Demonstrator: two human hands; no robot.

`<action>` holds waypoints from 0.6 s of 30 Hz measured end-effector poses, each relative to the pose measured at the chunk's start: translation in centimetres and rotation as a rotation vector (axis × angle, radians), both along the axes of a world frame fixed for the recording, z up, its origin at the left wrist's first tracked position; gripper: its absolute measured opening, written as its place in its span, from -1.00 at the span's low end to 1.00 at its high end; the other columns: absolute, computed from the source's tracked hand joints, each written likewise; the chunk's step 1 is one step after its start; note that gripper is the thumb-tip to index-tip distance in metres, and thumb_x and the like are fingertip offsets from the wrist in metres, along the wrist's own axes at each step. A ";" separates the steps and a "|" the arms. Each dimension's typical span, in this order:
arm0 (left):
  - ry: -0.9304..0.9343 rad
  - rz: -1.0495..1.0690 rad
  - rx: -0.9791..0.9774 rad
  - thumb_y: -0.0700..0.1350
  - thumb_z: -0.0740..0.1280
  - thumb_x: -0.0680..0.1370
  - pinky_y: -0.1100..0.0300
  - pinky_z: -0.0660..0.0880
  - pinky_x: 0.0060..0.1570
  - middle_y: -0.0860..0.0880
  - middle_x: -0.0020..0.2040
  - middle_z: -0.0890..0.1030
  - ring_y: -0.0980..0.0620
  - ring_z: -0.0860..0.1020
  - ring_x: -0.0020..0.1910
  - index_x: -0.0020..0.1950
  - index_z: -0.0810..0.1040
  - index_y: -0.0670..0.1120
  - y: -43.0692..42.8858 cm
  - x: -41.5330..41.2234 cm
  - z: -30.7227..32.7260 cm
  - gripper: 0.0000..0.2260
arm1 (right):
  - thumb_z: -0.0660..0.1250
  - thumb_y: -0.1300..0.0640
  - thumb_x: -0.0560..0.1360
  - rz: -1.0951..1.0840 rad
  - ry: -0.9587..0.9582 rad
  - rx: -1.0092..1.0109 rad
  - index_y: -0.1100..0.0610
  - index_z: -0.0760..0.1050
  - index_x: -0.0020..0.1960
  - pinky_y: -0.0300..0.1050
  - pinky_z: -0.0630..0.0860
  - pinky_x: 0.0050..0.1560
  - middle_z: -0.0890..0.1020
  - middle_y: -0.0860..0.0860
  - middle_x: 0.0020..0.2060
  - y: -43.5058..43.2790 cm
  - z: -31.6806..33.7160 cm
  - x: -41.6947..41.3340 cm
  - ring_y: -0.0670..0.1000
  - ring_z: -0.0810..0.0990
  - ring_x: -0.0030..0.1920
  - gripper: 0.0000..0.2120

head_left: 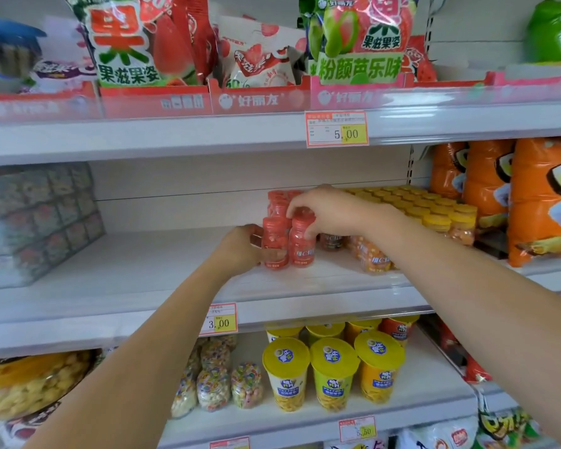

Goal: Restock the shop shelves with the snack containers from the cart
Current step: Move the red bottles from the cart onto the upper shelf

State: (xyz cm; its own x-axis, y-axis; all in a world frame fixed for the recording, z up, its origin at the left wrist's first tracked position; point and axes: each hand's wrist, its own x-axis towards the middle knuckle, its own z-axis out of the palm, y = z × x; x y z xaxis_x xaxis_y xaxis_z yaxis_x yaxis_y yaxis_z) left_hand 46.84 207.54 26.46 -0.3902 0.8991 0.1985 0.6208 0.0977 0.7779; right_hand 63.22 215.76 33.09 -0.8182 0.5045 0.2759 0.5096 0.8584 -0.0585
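Left hand point(242, 244): curled round the side of the left red bottle point(275, 246).
Right hand point(332, 210): fingers wrapped over the cap of the right red bottle point(302, 247).
Both bottles: stood upright, touching, on the middle shelf point(127, 270), with more red ones at their 12 o'clock.
Yellow-lidded jars point(434, 210): at their 3 o'clock.

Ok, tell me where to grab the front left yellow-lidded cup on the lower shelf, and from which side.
Grip the cup round its wall just under the lid, coming from the front: it stands upright, a neighbouring cup crowds its right, and the wider lid should keep it from slipping down.
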 end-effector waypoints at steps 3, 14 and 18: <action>0.026 0.057 0.018 -0.03 0.55 0.34 0.01 0.55 0.06 -0.01 0.00 0.60 -0.03 0.59 -0.07 0.13 0.47 -0.09 0.9 -0.2 0.0 -0.55 | 0.48 0.20 0.39 -0.033 0.036 0.015 0.02 0.51 0.25 -0.12 0.44 0.06 0.53 0.03 0.18 1.2 -0.4 -1.0 0.04 0.49 0.12 -0.55; 0.028 0.114 0.043 -0.14 0.51 0.40 0.02 0.55 0.05 -0.13 0.03 0.62 -0.08 0.57 -0.10 0.19 0.46 -0.16 4.6 0.4 -0.2 -0.57 | 0.44 0.29 0.42 -0.103 0.026 0.060 0.07 0.51 0.29 -0.19 0.35 0.06 0.50 0.07 0.24 3.9 -0.1 -1.9 0.10 0.47 0.20 -0.54; 0.006 0.174 0.057 -0.09 0.52 0.38 -0.04 0.55 0.06 -0.08 -0.04 0.59 -0.11 0.59 0.00 0.17 0.42 -0.17 5.3 0.3 -0.7 -0.54 | 0.38 0.33 0.45 -0.087 0.061 0.104 0.08 0.51 0.26 -0.15 0.36 0.09 0.50 0.07 0.21 4.1 -0.8 -1.9 0.10 0.46 0.19 -0.59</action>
